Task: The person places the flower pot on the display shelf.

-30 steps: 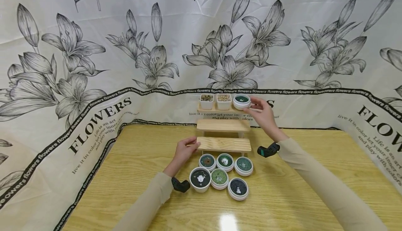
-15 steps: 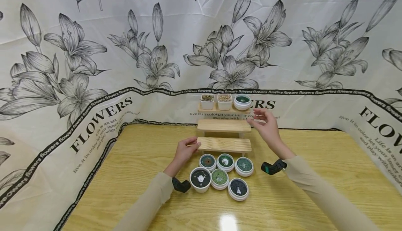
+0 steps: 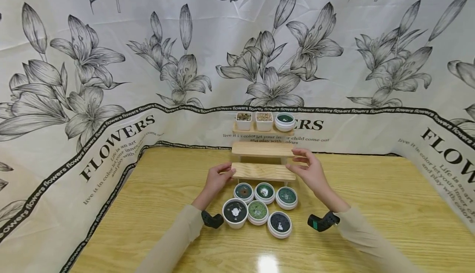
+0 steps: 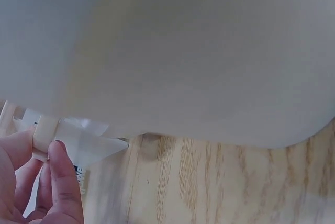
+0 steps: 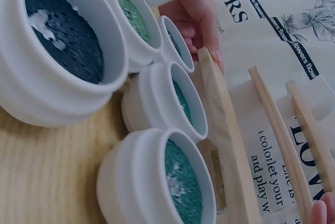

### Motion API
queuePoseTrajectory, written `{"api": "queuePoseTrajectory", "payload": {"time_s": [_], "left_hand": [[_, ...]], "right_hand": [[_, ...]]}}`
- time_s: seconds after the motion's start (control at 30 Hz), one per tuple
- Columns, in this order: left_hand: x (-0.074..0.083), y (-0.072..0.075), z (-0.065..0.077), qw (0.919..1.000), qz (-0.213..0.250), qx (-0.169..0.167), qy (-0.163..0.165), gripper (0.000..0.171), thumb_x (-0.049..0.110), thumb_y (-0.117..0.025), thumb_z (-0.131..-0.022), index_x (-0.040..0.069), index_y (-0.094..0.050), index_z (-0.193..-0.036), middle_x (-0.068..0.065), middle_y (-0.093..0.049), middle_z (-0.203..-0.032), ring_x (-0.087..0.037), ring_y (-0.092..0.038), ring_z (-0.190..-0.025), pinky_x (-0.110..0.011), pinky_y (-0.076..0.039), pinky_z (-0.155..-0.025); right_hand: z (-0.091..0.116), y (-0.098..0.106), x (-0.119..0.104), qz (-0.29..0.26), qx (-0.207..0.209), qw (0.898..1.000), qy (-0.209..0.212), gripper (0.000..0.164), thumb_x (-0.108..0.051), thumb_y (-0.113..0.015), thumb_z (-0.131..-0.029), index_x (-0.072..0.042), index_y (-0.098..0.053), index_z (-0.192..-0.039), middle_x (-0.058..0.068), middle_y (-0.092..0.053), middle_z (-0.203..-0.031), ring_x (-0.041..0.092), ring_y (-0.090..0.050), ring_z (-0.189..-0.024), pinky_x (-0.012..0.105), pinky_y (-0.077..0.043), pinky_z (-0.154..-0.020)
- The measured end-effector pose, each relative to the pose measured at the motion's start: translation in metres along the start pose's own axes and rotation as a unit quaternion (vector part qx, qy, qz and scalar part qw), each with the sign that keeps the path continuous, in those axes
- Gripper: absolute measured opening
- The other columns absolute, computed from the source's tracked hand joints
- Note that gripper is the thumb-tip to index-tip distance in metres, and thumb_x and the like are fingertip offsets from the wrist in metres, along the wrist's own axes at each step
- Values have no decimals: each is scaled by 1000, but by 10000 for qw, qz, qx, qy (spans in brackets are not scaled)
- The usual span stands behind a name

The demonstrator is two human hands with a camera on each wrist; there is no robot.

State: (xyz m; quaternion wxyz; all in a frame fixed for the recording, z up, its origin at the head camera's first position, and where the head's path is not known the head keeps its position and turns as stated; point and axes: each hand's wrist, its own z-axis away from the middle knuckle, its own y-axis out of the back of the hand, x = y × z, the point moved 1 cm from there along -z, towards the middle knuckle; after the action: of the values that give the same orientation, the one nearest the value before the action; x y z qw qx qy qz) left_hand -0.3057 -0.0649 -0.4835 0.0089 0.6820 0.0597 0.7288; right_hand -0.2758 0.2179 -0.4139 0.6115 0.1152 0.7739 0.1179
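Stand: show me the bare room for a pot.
Free: middle shelf, below the top shelf; bottom shelf, between left hand and right hand. Crowded: that top shelf, holding three pots; the table just in front, with six.

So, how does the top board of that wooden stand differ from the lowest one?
The top board bears three white pots; the lowest board has no pot on it. The left hand pinches the lowest board's left end, while no hand touches the top board. The top board sits higher and farther back than the lowest board. Both are pale wood.
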Motion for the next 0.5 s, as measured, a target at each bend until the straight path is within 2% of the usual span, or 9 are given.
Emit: {"api": "queuePoseTrajectory", "payload": {"time_s": [0.07,0.27,0.33,0.5], "left_hand": [[0,1,0,10000,5,2,-28,37,6,-68,-88,-4,-62,-123,-22,-64,-110,-5,-60,-71,-22,-60,-67],[0,1,1,9999,131,-19,-56,36,4,-67,-88,-7,-61,-122,-21,-64,-108,-4,-59,-69,-20,-60,-65],[-1,1,1,9997,226,-7,-68,36,3,-67,-88,-8,-61,-121,-21,-64,-106,-3,-59,-69,-19,-59,-64],[-1,1,2,9994,317,-13,-126,37,3,-67,-87,-10,-60,-121,-20,-64,-104,-3,-58,-68,-21,-60,-65]], "right_hand": [[5,-2,1,-28,-57,10000,-14,49,-7,-70,-86,3,-48,-129,15,-51,-130,14,-52,-104,10,-48,-81],[19,-3,6,-152,-263,9995,49,50,-3,-72,-83,4,-49,-127,-6,-53,-117,10,-55,-101,15,-51,-81],[24,-3,8,-171,-346,9992,82,50,-3,-72,-83,5,-49,-127,-2,-54,-118,8,-55,-100,15,-52,-81],[36,-2,15,-179,-473,9987,107,51,-3,-72,-83,6,-48,-127,21,-50,-128,7,-55,-100,16,-53,-81]]}}
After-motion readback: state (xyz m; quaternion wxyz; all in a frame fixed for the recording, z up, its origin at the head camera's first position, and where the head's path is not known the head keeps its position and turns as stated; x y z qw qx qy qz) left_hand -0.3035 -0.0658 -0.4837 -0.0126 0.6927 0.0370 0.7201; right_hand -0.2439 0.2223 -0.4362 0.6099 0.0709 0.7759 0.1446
